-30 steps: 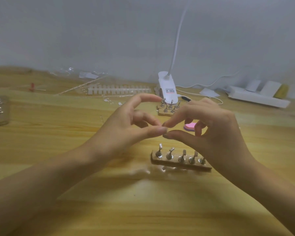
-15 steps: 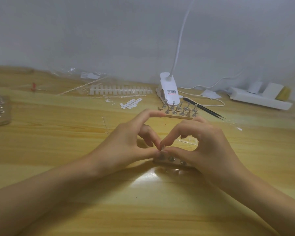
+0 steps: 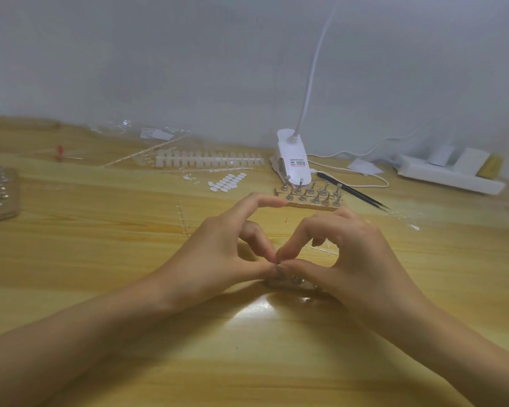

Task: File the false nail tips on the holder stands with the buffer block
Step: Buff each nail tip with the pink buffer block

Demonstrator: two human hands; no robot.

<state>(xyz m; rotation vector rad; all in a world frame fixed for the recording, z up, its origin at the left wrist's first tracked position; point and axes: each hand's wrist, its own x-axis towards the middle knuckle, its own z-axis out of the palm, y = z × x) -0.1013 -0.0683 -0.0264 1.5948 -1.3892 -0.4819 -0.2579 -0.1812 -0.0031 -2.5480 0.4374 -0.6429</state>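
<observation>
**Wooden table [image 3: 100,259], close work over the near holder stand [image 3: 299,283]**

Pale wood grain covers the whole surface, which ends at a grey-white wall [image 3: 188,69]. In the middle, the left hand [image 3: 218,254] and the right hand [image 3: 362,259] meet tip to tip directly over the near holder stand. Only a sliver of its base and a couple of metal pegs show beneath the thumbs.

On the left hand, the thumb and one bent finger close together at the meeting point, while the index finger stretches toward the far side. On the right hand, the thumb and curled index finger close on the same spot, with the other fingers arched above. Whether anything is pinched between those tips I cannot tell, because the spot is small and hidden.

Just beyond the hands is the far holder stand [image 3: 312,198], two rows of metal pegs on a flat base. I cannot make out whether the pegs carry nail tips. A white clip lamp [image 3: 293,163] sits right behind it, its gooseneck rising out of view. Black tweezers [image 3: 356,192] lie just right of that stand.

Left of the lamp are a cluster of small white ovals [image 3: 227,182] and, farther back, a long white toothed strip [image 3: 209,160]. A white power strip [image 3: 450,176] lies far right by the wall. At the left edge sits a blurred pegged block [image 3: 0,192].
</observation>
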